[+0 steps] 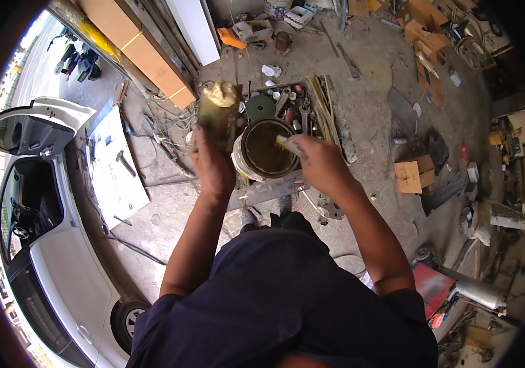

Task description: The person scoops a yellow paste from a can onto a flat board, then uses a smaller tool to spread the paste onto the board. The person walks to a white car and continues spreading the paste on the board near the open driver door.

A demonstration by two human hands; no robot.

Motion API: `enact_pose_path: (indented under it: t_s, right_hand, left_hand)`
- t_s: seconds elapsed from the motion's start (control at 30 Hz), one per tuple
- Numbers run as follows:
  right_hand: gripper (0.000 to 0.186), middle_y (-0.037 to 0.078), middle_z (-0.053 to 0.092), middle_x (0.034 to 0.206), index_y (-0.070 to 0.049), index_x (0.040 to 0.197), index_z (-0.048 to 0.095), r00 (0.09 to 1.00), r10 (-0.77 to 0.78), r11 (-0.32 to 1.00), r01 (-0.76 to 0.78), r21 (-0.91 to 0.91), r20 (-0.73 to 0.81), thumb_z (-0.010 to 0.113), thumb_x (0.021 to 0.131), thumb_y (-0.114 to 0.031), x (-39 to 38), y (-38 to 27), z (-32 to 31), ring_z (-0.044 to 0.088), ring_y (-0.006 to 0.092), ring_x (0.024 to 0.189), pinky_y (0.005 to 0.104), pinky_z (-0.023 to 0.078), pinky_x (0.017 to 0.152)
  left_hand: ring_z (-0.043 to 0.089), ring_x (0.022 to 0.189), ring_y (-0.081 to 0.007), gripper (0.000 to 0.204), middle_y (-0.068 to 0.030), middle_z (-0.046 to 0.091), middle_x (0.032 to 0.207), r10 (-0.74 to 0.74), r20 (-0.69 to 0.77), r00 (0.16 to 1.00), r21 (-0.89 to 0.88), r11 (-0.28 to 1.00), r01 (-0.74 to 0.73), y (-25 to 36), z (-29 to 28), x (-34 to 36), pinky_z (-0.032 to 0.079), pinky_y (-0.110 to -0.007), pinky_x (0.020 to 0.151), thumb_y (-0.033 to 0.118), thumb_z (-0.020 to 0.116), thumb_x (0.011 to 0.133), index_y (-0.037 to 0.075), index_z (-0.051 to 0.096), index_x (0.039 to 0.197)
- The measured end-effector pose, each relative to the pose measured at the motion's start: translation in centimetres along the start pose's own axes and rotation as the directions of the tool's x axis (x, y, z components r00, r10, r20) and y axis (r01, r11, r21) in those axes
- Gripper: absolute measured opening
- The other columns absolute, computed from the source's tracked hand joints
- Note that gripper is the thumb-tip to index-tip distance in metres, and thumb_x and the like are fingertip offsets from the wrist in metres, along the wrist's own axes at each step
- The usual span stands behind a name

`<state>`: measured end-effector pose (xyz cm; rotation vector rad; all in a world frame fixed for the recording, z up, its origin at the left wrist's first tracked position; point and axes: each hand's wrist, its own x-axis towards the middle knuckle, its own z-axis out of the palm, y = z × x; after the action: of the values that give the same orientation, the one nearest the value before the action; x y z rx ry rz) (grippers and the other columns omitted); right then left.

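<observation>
My left hand [212, 164] is closed around the lower part of a flat brownish plate [218, 124], blurred by motion. On the plate's far end sits a pale yellow lump [221, 94] that looks like putty. Just to the right stands a round open tin [245, 164] with a yellowish-brown inside. My right hand [324, 162] grips a short pale tool [288, 145], perhaps a putty knife, its end over the tin's mouth. The tool's working end cannot be made out clearly.
Behind the tin, a tray of loose hand tools holds a green disc [260, 107] and a wrench [305, 113]. A white car [69, 270] with an open door stands left. A hammer [126, 164] lies on a white sheet [115, 193]. Cardboard boxes [414, 173] and clutter line the right.
</observation>
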<state>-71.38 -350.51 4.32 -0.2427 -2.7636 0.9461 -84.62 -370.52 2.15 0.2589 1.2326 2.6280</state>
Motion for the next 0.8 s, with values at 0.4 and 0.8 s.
enact_pose_path:
  t_s: [0.4, 0.8]
  right_hand:
    - [0.016, 0.009, 0.081, 0.093, -0.014, 0.088, 0.083, 0.612, -0.531, 0.489, 0.786, -0.378, 0.586, 0.070, 0.088, -0.023, 7.1, 3.3, 9.4, 0.079, 0.0259, 0.089, 0.0399, 0.060, 0.080]
    - [0.033, 0.016, 0.081, 0.117, -0.011, 0.116, 0.082, 0.641, -0.415, 0.611, 0.722, -0.324, 0.645, 0.065, 0.096, -0.032, 8.1, 3.3, 11.3, 0.077, 0.0338, 0.106, 0.0431, 0.058, 0.098]
  left_hand:
    - [0.068, 0.117, -0.0200, 0.058, -0.0146, 0.074, 0.129, 0.234, -0.008, 0.972, 0.420, 0.883, -0.209, -5.7, 0.6, -0.1, 0.053, -0.033, 0.105, 0.044, 0.048, 0.121, -0.008, 0.065, 0.141]
    - [0.068, 0.126, -0.0234, 0.055, -0.0182, 0.072, 0.138, 0.273, 0.081, 0.959, 0.481, 0.831, -0.278, -5.7, 0.9, -0.5, 0.051, -0.035, 0.111, 0.035, 0.048, 0.121, -0.010, 0.059, 0.151]
